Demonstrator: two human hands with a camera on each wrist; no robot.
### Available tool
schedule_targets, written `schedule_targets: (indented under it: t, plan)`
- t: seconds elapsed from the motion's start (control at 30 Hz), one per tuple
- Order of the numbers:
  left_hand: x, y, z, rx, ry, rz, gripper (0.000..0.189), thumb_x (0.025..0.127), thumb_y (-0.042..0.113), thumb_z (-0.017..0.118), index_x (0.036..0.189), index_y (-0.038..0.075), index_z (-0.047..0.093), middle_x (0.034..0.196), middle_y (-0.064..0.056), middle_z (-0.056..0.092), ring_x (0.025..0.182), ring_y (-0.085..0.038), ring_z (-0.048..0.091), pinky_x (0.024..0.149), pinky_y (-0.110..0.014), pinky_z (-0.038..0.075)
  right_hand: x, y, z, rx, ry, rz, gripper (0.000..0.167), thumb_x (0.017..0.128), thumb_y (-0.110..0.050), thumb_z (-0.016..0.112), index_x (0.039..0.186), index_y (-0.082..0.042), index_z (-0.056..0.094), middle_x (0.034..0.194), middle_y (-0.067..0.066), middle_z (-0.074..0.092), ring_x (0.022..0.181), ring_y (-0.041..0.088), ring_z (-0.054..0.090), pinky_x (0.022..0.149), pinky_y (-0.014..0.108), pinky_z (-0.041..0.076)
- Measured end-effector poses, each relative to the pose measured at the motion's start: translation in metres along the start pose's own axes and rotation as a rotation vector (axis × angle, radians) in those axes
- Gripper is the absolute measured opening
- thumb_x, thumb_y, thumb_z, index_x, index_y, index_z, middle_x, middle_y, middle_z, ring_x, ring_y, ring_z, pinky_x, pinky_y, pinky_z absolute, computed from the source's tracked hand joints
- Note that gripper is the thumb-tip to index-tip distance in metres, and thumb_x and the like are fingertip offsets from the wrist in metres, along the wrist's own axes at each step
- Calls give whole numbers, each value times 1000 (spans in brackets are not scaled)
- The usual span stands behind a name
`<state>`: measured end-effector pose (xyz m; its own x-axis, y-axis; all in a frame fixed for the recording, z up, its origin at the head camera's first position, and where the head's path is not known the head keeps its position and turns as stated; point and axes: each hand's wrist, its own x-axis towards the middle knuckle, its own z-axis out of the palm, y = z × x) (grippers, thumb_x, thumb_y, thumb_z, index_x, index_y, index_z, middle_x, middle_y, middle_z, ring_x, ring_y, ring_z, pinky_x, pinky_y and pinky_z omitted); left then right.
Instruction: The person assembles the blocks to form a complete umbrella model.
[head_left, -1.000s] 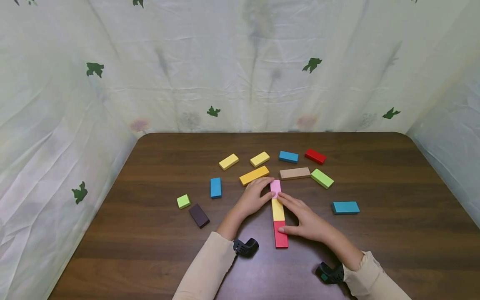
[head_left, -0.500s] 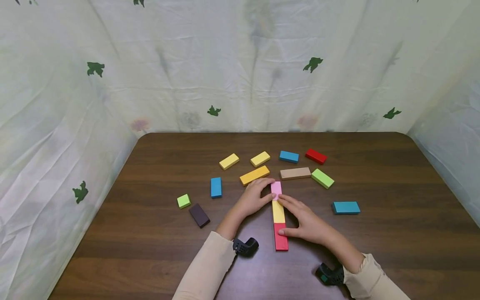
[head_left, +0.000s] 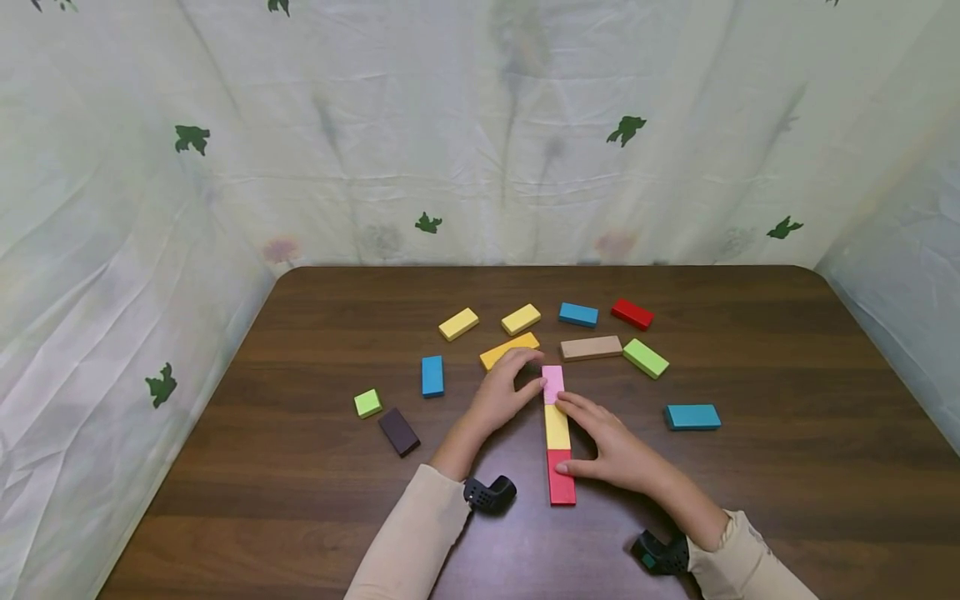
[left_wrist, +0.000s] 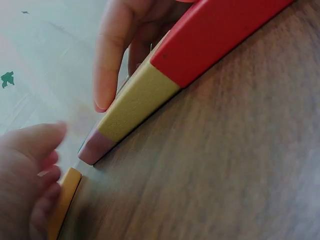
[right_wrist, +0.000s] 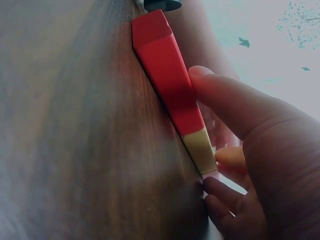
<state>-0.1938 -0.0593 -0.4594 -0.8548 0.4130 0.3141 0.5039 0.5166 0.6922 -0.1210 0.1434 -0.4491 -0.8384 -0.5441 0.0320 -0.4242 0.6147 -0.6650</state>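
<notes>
Three blocks lie end to end in a straight row in the head view: a pink block [head_left: 552, 379] at the far end, a yellow block [head_left: 557, 429] in the middle, a red block [head_left: 562, 487] nearest me. My right hand [head_left: 618, 446] rests along the row's right side. Its thumb touches the red block and its fingertips are by the joint of yellow and pink. My left hand [head_left: 501, 396] is at the left of the pink block, thumb and fingers spread. The left wrist view shows its fingers apart from the row, near an orange-yellow block [left_wrist: 64, 202].
Several loose blocks lie beyond the row, among them a tan block [head_left: 591, 348], a green block [head_left: 645, 358] and a red one [head_left: 632, 314]. On the left are a blue block [head_left: 432, 376] and a dark block [head_left: 399, 432]. A teal block [head_left: 692, 417] lies right.
The row has slid slightly towards me, with my right hand moving along. My left fingers, at the pink block before, have drawn back to the left from it.
</notes>
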Motion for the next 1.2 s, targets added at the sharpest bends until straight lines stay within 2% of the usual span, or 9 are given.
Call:
schedule_targets:
  t: [0.1, 0.17, 0.27, 0.37, 0.47, 0.57, 0.77, 0.97, 1.2]
  plan:
    - [1, -2, -1, -11, 154, 35, 35, 83, 16, 66, 115, 4, 57, 116, -7, 53, 111, -18, 46, 95, -33, 34, 0, 0, 0, 0, 2, -4, 83, 73, -53, 67, 138, -11, 36, 142, 3, 28, 127, 26, 28, 96, 54, 27]
    - [1, -4, -3, -3, 233, 41, 36, 81, 15, 67, 114, 4, 58, 116, -8, 53, 110, -21, 46, 94, -35, 35, 0, 0, 0, -2, 2, -4, 83, 73, -53, 67, 138, -11, 36, 142, 3, 28, 127, 26, 28, 96, 54, 26]
    - [2, -8, -5, 15, 308, 20, 38, 79, 14, 69, 114, 3, 58, 117, -9, 52, 110, -24, 44, 92, -38, 34, 0, 0, 1, -6, 1, -1, 84, 72, -54, 66, 138, -11, 36, 142, 3, 28, 127, 26, 28, 95, 55, 27]
    - [2, -13, -8, 28, 337, -37, 39, 79, 12, 70, 114, 2, 57, 118, -9, 50, 110, -26, 43, 92, -39, 33, 0, 0, 1, -4, 0, 2, 84, 72, -54, 66, 138, -12, 36, 142, 3, 28, 127, 26, 28, 95, 55, 27]
    - [2, -16, -10, 42, 332, -113, 41, 79, 12, 70, 116, 2, 56, 118, -10, 49, 109, -28, 42, 92, -40, 34, 0, 0, 1, -1, 0, 4, 84, 72, -54, 66, 138, -12, 36, 143, 2, 28, 127, 26, 28, 95, 55, 27]
    - [1, -18, -12, 51, 298, -189, 44, 79, 12, 70, 119, 3, 54, 120, -12, 47, 110, -30, 41, 91, -41, 36, 0, 0, 1, 0, 2, 2, 83, 73, -54, 66, 138, -12, 36, 143, 2, 28, 127, 26, 28, 95, 55, 26]
    - [2, -18, -14, 77, 227, -274, 42, 80, 12, 68, 119, 4, 55, 119, -13, 48, 111, -30, 41, 92, -41, 35, 0, 0, 0, 0, -2, 5, 83, 73, -54, 66, 138, -12, 36, 143, 2, 28, 127, 26, 28, 95, 54, 27]
    - [3, -18, -15, 156, 194, -287, 36, 81, 10, 67, 115, 2, 58, 114, -13, 51, 104, -29, 45, 87, -38, 38, 0, -1, -1, -2, -3, 7, 83, 73, -53, 66, 138, -12, 36, 143, 2, 28, 127, 25, 28, 96, 53, 28]
    - [3, -18, -15, 169, 187, -245, 33, 82, 9, 65, 114, 3, 59, 110, -13, 51, 102, -29, 45, 86, -38, 37, 0, -1, 0, -1, -1, 11, 83, 73, -53, 67, 138, -13, 36, 143, 2, 28, 127, 25, 28, 96, 53, 28]
